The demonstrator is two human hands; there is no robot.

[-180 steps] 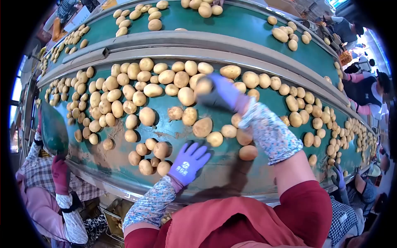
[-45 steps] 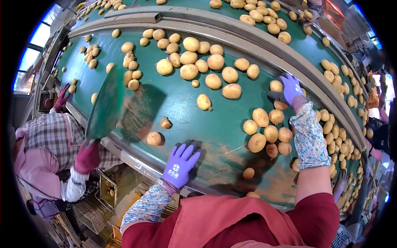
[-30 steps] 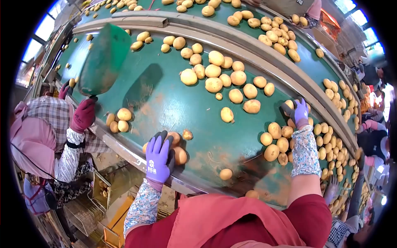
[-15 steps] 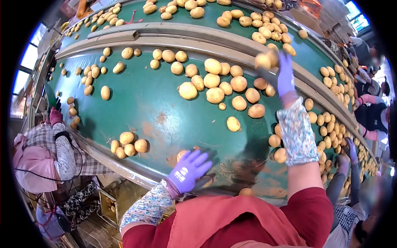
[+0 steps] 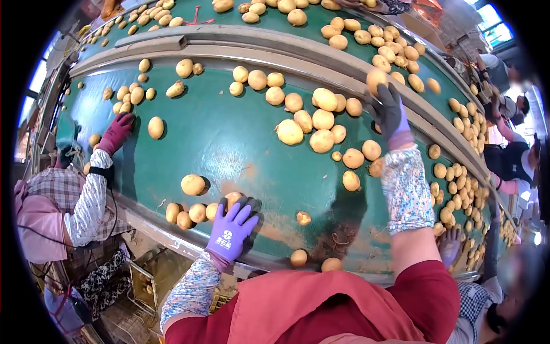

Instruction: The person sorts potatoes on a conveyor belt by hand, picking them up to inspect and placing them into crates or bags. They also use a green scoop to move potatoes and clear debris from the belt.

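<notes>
Both my hands wear purple gloves with dark fingertips. My left hand rests low over the green belt, fingers spread, its fingertips touching a potato near the front edge. My right hand is raised beside the middle rail, its fingers reaching up at a potato over the rail. Whether the fingers grip that potato is unclear. Several potatoes lie on the belt left of my right hand, and a small row lies left of my left hand.
A co-worker's gloved hand reaches onto the belt at the left. Another co-worker's hand is at the right, near more potatoes. Beyond the rail runs a second belt with potatoes. A crate stands below the front edge.
My left hand has moved left to the front row of potatoes. My right hand has shifted slightly down. Belt potatoes near the middle have moved right, and the left co-worker's hand has reached further in.
</notes>
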